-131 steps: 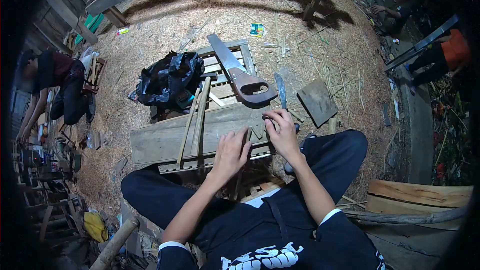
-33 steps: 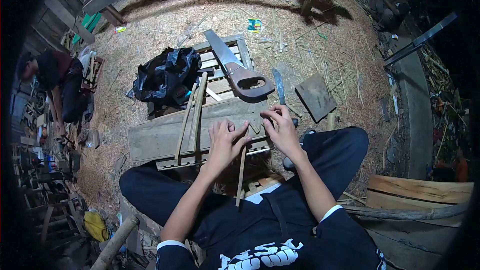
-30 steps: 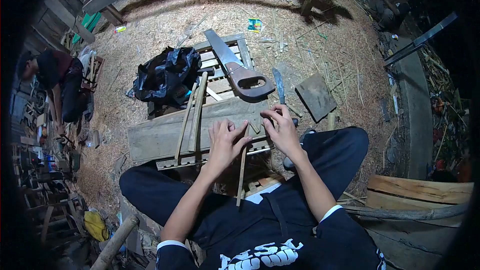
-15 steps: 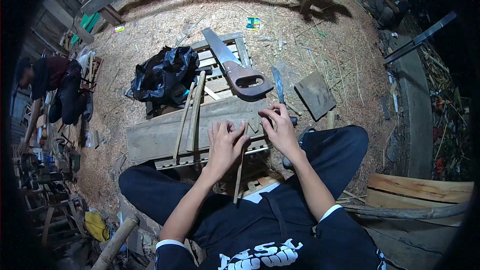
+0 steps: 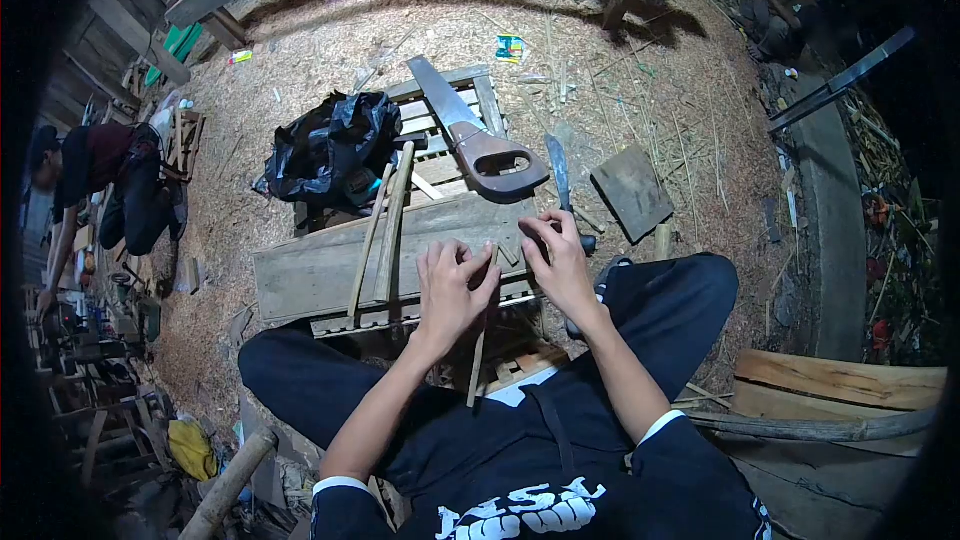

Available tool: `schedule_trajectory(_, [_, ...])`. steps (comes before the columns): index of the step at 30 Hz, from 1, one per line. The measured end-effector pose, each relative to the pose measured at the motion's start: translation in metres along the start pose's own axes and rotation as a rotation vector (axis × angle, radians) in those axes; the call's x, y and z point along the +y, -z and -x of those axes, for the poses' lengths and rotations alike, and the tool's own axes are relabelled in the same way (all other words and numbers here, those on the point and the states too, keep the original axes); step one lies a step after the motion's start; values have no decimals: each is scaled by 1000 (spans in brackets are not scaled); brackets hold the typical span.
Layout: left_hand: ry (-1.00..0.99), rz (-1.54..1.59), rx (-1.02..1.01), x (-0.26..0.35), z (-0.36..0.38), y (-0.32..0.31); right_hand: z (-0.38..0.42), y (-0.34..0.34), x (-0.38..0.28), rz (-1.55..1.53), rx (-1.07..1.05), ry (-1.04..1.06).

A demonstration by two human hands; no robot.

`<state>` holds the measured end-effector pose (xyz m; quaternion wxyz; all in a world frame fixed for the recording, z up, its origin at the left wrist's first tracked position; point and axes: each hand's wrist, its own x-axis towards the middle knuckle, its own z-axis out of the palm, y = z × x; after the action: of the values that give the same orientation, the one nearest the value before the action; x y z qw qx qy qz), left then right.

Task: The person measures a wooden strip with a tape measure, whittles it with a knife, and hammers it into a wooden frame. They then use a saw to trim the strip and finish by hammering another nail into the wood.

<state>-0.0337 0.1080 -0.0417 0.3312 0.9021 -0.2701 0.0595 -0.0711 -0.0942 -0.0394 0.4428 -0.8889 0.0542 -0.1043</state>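
Note:
My left hand rests on a weathered wooden board, its thumb and fingers closed around a thin wooden stick that slants down toward my lap. Across from it, my right hand lies at the board's right end with bent fingers, thumb and forefinger apart, and nothing visible between them. A short stick piece lies on the board between both hands. Two longer wooden strips lie to the left of my left hand. Beyond my hands is a handsaw, and a knife lies by my right fingers.
A slatted wooden frame sits under the saw, beside a black plastic bag. A square wood piece lies right on the shavings-covered ground. One person crouches at left; another sits far right. Planks stand near my right elbow.
My hands and the stick stay almost in place. The person at left has reached an arm downward. The view has shifted very slightly.

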Motion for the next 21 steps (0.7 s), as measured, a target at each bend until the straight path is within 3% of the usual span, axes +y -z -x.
schedule_trajectory(4, [-6,44,120,-2,-3,-10,6,-4,-6,-39,51,-18])
schedule_trajectory(7, [18,54,139,-5,-4,-9,15,6,-8,168,-173,119])
schedule_trajectory(13, [42,119,188,-14,-9,-6,10,-2,4,298,-92,175])
schedule_trajectory(21, [209,294,103,-21,-14,5,5,-3,3,422,-80,294])
